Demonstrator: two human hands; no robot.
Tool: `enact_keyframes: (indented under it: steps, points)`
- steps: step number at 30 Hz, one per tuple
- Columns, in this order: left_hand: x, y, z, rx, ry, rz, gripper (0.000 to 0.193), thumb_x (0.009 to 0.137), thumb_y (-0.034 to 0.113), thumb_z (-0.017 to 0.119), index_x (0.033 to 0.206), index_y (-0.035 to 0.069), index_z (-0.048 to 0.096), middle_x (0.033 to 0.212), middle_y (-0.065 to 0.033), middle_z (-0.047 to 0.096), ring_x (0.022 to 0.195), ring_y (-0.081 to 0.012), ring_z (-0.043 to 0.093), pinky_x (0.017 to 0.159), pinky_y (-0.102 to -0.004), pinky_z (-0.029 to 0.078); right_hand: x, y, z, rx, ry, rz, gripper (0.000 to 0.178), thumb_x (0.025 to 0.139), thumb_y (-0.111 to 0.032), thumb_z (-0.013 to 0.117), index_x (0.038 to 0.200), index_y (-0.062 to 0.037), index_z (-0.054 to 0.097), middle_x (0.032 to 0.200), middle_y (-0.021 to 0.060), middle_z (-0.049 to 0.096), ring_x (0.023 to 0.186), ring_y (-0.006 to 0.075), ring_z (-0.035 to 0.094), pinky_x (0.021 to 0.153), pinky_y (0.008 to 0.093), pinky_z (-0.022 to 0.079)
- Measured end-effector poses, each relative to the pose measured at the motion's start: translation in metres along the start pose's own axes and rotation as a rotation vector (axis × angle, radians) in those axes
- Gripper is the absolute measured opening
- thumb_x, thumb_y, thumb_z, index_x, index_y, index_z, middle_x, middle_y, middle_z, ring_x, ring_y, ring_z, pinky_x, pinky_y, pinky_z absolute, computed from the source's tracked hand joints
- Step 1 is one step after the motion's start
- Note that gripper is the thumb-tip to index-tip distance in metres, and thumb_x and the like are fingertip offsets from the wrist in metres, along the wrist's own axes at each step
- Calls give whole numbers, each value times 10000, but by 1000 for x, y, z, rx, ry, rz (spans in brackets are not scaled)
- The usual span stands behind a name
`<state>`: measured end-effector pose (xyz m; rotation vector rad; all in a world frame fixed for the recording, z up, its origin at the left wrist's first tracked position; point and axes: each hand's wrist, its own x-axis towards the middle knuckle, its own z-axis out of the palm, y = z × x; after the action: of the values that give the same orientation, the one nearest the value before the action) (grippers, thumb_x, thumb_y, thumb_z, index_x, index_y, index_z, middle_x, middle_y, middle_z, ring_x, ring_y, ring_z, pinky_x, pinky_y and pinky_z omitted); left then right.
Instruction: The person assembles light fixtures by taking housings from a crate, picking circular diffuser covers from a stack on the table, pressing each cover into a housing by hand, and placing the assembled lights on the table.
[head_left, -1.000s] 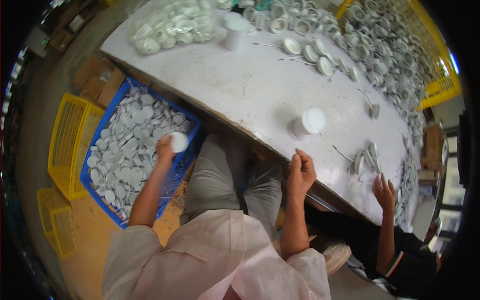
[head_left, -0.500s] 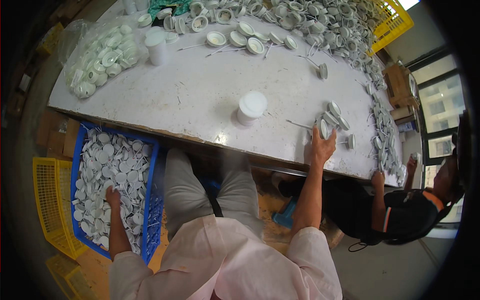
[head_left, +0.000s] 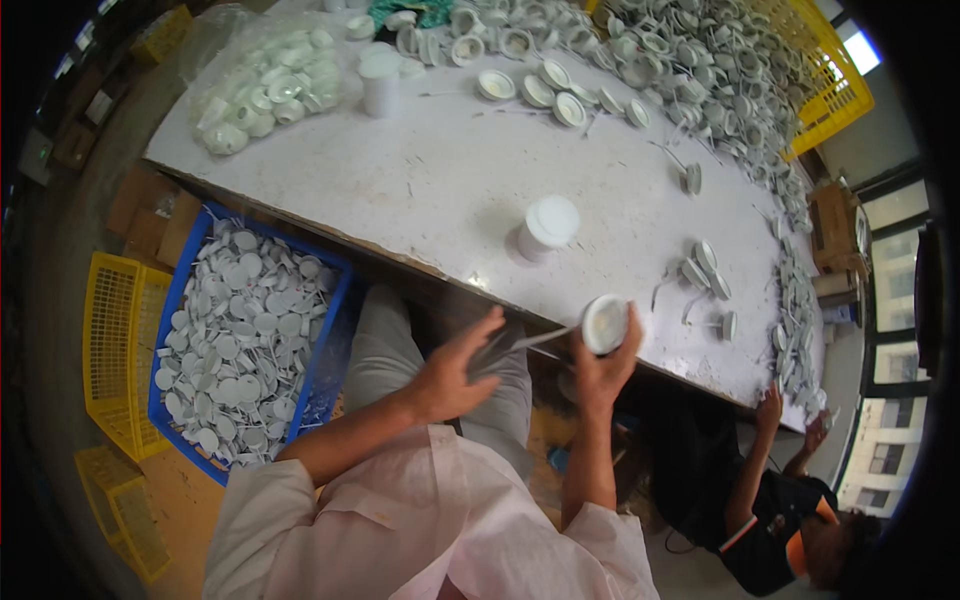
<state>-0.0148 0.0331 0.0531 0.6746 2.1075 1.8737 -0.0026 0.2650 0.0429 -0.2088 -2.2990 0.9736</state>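
Note:
My right hand (head_left: 603, 372) grips a round white fitting (head_left: 604, 325) by its rim, just over the near edge of the table. The fitting's face is turned up, and a white wire tail (head_left: 545, 338) runs from it toward my left hand. Above my lap, my left hand (head_left: 452, 378) is open with its fingers spread and nothing in it; it is apart from the wire. Beyond the hands, a stack of white round caps (head_left: 549, 225) stands on the table. To the right lies a small group of similar wired fittings (head_left: 705, 265).
A blue crate (head_left: 340, 330) full of white discs with wires stands at my left, by yellow crates (head_left: 125, 350). A clear bag of white cups (head_left: 265, 95), a second white stack (head_left: 380, 85) and a large heap of fittings (head_left: 710, 70) fill the table's far side. A co-worker (head_left: 770, 510) sits at right.
My left hand has left the blue crate and come over my lap, empty. My right hand has picked a fitting from the group and brought it to the near edge. The whole view has shifted.

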Motion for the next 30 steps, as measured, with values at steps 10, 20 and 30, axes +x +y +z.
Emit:
enact_keyframes:
  steps: [10, 20, 30]
  points:
    - [-1, -11, 8, -8, -6, -292, 770, 756, 66, 709, 1393, 33, 278, 1291, -165, 487, 1198, -232, 496, 1011, -326, 394, -44, -43, 37, 550, -649, 113, 793, 718, -116, 679, 1403, 9, 299, 1336, 153, 389, 1231, 245, 403, 1037, 367, 302]
    - [-26, -41, -15, -410, 244, -382, 742, 678, 64, 771, 1312, 2, 388, 1185, -117, 557, 1108, -176, 535, 936, -302, 440, 88, 2, 54, 346, -139, 411, 355, 816, -214, 683, 1079, 14, 612, 831, 31, 596, 758, 120, 551, 663, 258, 455]
    - [-34, -54, -6, -347, 227, -283, 728, 694, 21, 747, 1316, -16, 371, 1199, -104, 538, 1114, -159, 518, 936, -287, 437, 109, 14, 79, 513, -222, 570, 291, 798, -222, 729, 950, -10, 601, 684, 1, 540, 550, 60, 464, 490, 217, 397]
